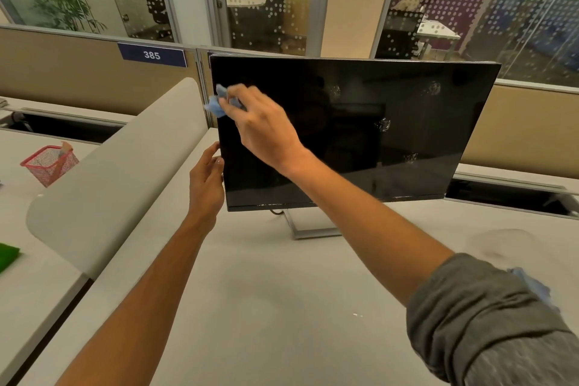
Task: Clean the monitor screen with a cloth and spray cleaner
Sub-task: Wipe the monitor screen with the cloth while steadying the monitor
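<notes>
The person stretches both arms forward. The right arm, with a grey sleeve (476, 316) rolled above the elbow, crosses to the left, and the right hand (260, 122) has its fingers curled around a small blue cloth (216, 102), the back of the hand facing up. The left arm is bare. The left hand (205, 185) stands lower, its thumb hooked on the left edge of the monitor (376, 122).

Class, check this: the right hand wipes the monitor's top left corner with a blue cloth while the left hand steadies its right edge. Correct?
Not quite. In the head view the left hand steadies the monitor's left edge, not its right. The right hand does wipe the top left corner with the blue cloth.
</notes>
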### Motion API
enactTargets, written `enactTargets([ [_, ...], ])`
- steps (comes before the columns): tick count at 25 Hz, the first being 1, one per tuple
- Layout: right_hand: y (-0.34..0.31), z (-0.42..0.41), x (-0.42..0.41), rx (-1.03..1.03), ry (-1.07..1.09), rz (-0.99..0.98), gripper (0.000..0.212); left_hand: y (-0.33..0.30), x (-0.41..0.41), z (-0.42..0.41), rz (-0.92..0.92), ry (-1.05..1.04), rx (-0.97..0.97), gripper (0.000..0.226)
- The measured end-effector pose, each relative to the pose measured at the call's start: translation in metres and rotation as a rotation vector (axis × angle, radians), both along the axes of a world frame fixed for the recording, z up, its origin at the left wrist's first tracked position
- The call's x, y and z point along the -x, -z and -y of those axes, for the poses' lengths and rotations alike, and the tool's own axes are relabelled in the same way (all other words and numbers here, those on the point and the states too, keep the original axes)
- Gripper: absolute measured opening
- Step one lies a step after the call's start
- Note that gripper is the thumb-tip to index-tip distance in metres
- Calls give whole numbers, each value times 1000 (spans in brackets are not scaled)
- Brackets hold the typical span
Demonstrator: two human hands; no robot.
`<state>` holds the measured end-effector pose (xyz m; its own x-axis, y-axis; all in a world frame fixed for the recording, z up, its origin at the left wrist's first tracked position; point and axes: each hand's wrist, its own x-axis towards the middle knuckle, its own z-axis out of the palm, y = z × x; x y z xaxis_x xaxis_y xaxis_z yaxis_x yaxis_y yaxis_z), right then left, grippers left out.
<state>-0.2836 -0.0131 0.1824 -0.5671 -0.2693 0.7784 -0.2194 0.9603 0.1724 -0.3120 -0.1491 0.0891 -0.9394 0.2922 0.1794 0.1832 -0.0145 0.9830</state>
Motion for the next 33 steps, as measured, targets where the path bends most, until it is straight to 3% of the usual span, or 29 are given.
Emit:
enactTargets([
  [7, 107, 17, -29, 8, -16, 123, 24, -1, -2, 4, -70, 15, 29, 41],
  [12, 156, 23, -53, -50, 24, 323, 33, -4, -7, 3, -104, -28, 87, 39],
  [15, 128, 17, -55, 55, -7, 255, 25, -13, -5, 2, -146, -51, 124, 38],
  [20, 4, -24, -50, 190, 65, -158, 22, -57, 12, -11, -225, -28, 36, 32],
  [24, -54, -51, -36, 145, 117, -138, 28, -97, 28, -25, -269, -2, -13, 34],
  [27, -44, -57, -35, 82, 98, -52, 22, -115, 38, -33, -305, -42, -40, 35],
  [33, 47, -45, -50, 75, 42, 68, 20, -122, 41, -31, -388, 2, -19, 38],
])
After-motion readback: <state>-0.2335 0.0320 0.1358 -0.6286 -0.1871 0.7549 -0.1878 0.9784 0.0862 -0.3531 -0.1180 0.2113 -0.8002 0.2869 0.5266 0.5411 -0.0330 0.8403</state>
